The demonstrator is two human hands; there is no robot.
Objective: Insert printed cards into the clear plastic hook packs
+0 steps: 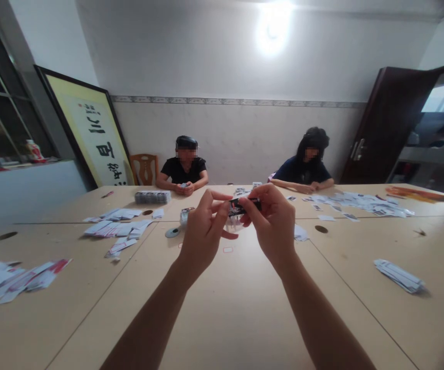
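Observation:
My left hand (205, 226) and my right hand (272, 220) are raised over the middle of the table. Between their fingertips they grip a small black printed packet (236, 206) from its two ends. Fingers cover both ends, so I cannot tell whether it is a box or a folded card. Something pale and translucent shows just below it, too blurred to name. Left of my left hand lies a round grey disc (172, 233), with a small stack of cards (186, 215) behind it. A small red-edged label (227, 250) lies on the table beneath my hands.
Across the large table (229, 308) sit two people, a black-sleeved one (183, 169) and a dark-sleeved one (302, 169). Paper slips (117, 226) lie at left, scattered cards (361, 204) at right. A row of packs (152, 197) and a bundle of strips (399, 276) also lie here.

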